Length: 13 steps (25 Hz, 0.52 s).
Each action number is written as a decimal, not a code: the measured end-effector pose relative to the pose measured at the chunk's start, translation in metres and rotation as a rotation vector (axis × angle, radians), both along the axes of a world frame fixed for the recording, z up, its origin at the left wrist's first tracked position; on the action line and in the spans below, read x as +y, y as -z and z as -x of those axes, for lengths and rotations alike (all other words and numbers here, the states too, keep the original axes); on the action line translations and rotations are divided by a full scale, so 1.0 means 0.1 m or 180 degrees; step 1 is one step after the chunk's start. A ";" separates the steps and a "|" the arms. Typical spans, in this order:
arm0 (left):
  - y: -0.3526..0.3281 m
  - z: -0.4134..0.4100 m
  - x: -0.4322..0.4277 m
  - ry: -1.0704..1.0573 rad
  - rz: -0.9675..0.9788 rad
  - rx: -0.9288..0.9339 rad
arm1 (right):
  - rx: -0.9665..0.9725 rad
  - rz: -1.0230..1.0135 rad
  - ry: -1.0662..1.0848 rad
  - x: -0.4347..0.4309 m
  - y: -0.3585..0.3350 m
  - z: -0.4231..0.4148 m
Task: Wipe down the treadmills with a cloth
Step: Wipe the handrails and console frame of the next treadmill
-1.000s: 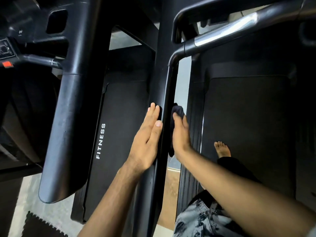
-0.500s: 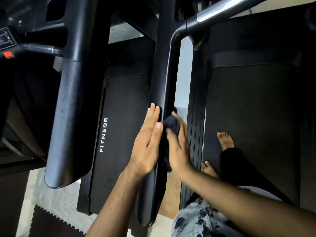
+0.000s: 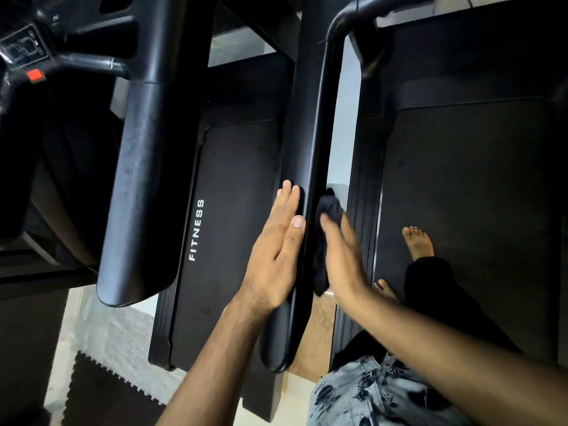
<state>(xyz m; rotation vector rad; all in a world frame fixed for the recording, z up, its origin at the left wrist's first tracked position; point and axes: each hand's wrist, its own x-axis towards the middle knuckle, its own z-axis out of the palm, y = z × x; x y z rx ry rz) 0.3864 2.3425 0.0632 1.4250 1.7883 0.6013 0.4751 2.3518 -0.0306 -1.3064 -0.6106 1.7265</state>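
A black treadmill handrail [image 3: 310, 142] runs from top to bottom between two treadmills. My left hand [image 3: 273, 259] lies flat on the rail's left face, fingers straight. My right hand [image 3: 344, 259] holds a dark cloth [image 3: 332, 207] against the rail's right face. The cloth bunches out between thumb and fingers, and its tail hangs below the palm. The left treadmill's belt deck [image 3: 233, 192] carries the word FITNESS. I stand barefoot on the right treadmill's belt [image 3: 467, 186].
A second, thicker black handrail [image 3: 138, 192] lies to the left, with a console and a red button [image 3: 34, 75] at top left. Pale floor and a dark foam mat [image 3: 101, 392] show at bottom left. My feet [image 3: 418, 244] stand beside the right deck's ribbed side rail.
My right hand has slid the cloth a little along the rail's right face. My left hand has stayed flat in place. The view has tilted, and a second foot has come into sight.
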 end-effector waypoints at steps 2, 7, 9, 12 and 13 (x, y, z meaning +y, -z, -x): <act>0.00 0.02 -0.08 0.0008 -0.0068 -0.0001 | -0.0214 -0.0572 0.0030 -0.32 -0.03 0.02; 0.02 0.02 -0.26 0.0026 -0.0033 0.0005 | -0.0093 -0.0003 0.0169 -0.15 0.03 0.09; 0.04 0.03 -0.34 0.0076 -0.0129 0.0034 | -0.0362 -0.0875 0.0063 -0.60 -0.12 0.09; 0.06 0.07 -0.41 0.0132 -0.0081 0.0084 | -0.0094 -0.0477 0.0260 -0.36 0.07 0.12; 0.05 0.07 -0.44 0.0127 -0.0036 0.0079 | 0.0056 -0.0015 0.0248 -0.31 0.09 0.13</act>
